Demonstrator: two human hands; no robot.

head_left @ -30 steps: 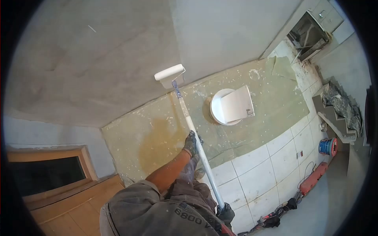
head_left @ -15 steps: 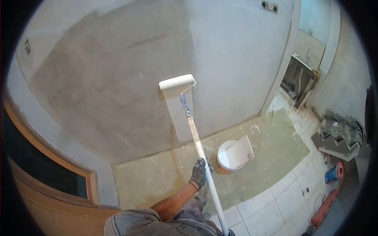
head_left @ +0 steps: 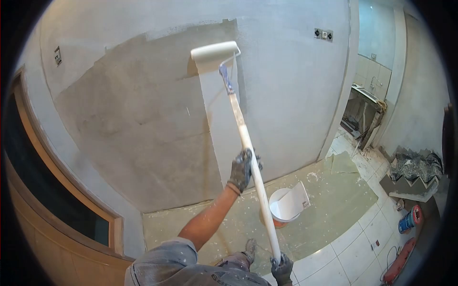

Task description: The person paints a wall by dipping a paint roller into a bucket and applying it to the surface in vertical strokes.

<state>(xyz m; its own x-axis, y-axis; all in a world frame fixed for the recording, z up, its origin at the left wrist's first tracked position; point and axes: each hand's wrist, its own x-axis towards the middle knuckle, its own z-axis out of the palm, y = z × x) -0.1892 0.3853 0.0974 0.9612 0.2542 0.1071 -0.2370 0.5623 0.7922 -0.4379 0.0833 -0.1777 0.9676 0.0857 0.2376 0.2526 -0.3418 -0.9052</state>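
Note:
A long-handled paint roller [head_left: 258, 190] slants up from the lower right toward the wall, its white sleeve [head_left: 214, 51] against the surface. My left hand [head_left: 242, 169], in a dark paint-smeared glove, wraps around the middle of the pole. Gloved as well, my right hand [head_left: 281, 268] grips the pole's bottom end at the lower edge of the view. Below the sleeve runs a pale strip of fresh paint [head_left: 220, 119], beside the darker unpainted wall patch [head_left: 138, 105]. Right of the pole, a white paint bucket [head_left: 278, 196] holds a tilted white board [head_left: 293, 200].
A splattered drop sheet [head_left: 329, 200] covers the floor along the wall. Wall sockets [head_left: 324, 34] sit at upper right. A wood-framed opening [head_left: 112, 229] is at left. On the right lie a blue-and-red can [head_left: 409, 220], a red tool-like object [head_left: 400, 262] and dark plastic [head_left: 414, 164].
The roller has moved up the wall, lengthening the pale strip beneath it. My left hand has risen with the pole, and my right hand has come into fuller view.

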